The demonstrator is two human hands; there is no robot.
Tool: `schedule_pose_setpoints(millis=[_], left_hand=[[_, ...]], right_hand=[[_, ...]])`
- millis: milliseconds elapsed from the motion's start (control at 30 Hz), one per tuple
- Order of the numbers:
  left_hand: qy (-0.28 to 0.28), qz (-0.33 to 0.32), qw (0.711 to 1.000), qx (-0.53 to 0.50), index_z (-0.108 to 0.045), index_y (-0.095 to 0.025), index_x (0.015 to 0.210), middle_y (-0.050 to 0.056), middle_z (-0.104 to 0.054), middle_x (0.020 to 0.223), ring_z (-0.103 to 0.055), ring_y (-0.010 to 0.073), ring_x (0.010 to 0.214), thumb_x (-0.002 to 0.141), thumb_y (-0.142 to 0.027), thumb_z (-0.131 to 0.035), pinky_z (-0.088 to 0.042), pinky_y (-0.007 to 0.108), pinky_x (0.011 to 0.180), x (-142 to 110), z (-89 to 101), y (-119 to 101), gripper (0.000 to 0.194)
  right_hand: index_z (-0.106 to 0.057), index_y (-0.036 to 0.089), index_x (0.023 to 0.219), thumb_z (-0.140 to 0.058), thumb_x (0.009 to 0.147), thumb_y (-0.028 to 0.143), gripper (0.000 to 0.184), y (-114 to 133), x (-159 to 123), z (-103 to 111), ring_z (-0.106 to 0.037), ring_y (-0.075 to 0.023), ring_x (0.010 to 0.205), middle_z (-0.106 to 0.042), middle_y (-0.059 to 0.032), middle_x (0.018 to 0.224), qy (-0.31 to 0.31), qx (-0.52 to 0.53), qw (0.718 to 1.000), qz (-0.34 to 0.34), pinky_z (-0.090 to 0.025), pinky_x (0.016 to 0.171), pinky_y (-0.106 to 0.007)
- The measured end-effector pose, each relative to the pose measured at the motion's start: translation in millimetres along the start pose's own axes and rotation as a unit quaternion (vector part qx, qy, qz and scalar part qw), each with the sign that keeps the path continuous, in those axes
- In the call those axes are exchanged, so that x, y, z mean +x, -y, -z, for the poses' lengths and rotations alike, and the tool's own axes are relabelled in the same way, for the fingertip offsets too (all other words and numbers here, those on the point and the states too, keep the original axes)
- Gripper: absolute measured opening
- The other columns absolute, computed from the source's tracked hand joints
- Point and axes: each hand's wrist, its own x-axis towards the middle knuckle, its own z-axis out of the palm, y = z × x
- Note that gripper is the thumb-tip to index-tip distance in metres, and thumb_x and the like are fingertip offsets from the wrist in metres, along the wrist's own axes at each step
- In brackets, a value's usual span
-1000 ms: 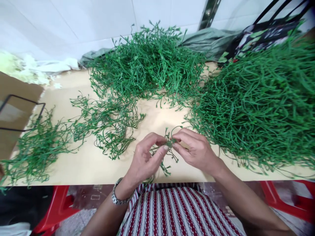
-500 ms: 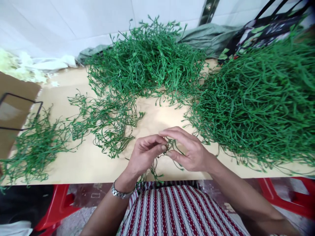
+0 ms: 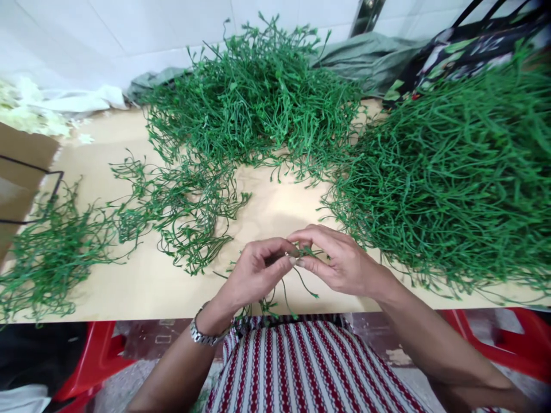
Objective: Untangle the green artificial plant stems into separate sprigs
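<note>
Near the table's front edge, my left hand (image 3: 262,269) pinches thin green artificial stems (image 3: 287,289) between thumb and fingertips. My right hand (image 3: 333,261) meets it there, its thumb and forefinger closed on the same stems, whose tips poke out between the fingers. The exact point where the stems join is hidden by my fingertips. Several strands dangle below my hands toward the table edge. Left of my hands lies a loose cluster of green stems (image 3: 185,212), and to the right rises a large heap of them (image 3: 447,178).
Another pile of green stems (image 3: 258,103) stands at the back against the wall. A smaller bunch (image 3: 51,258) lies at the far left beside a cardboard box (image 3: 21,155). Pale flowers (image 3: 26,109), a dark patterned bag (image 3: 456,63) and red stools (image 3: 97,355) are around the table (image 3: 142,292).
My right hand's fingertips have closed in on my left fingertips, and the stems between them have shifted. The view has moved slightly.
</note>
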Motion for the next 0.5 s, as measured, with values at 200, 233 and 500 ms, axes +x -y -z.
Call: schedule_pose_setpoints(millis=[200,233,500], left_hand=[[0.025,-0.068,0.982,0.172,-0.062,-0.012,0.069,0.000,-0.055,0.057,-0.045,0.0087,0.052,0.079,-0.014,-0.047,-0.034,0.020,0.051,-2.6,1.2,-2.1,0.018],[0.034,-0.079,0.976,0.198,-0.062,-0.012,0.069,0.000,-0.056,0.057,-0.046,0.0089,0.052,0.080,-0.014,-0.047,-0.034,0.020,0.052,-4.1,2.2,-2.5,0.019],[0.086,-0.071,0.965,0.235,-0.063,-0.012,0.072,-0.002,-0.053,0.054,-0.045,0.0072,0.050,0.082,-0.016,-0.045,-0.031,0.018,0.049,-4.6,9.3,-4.3,0.021]], right_hand=[[-0.055,0.013,0.087,-0.045,0.086,0.018,0.012,-0.5,-3.6,4.2,-0.045,-0.0149,0.070,-0.051,-0.0044,0.074,0.085,-0.135,0.987,0.021,-0.035,0.065,-0.028],[-0.056,0.013,0.083,-0.044,0.086,0.017,0.013,0.2,-4.4,4.9,-0.044,-0.0148,0.068,-0.049,-0.0043,0.072,0.095,-0.148,0.984,0.028,-0.034,0.063,-0.027],[-0.057,0.014,0.085,-0.044,0.088,0.025,0.018,0.9,-5.0,13.0,-0.046,-0.0130,0.068,-0.050,-0.0030,0.074,0.184,-0.106,0.977,-0.004,-0.032,0.059,-0.025]])
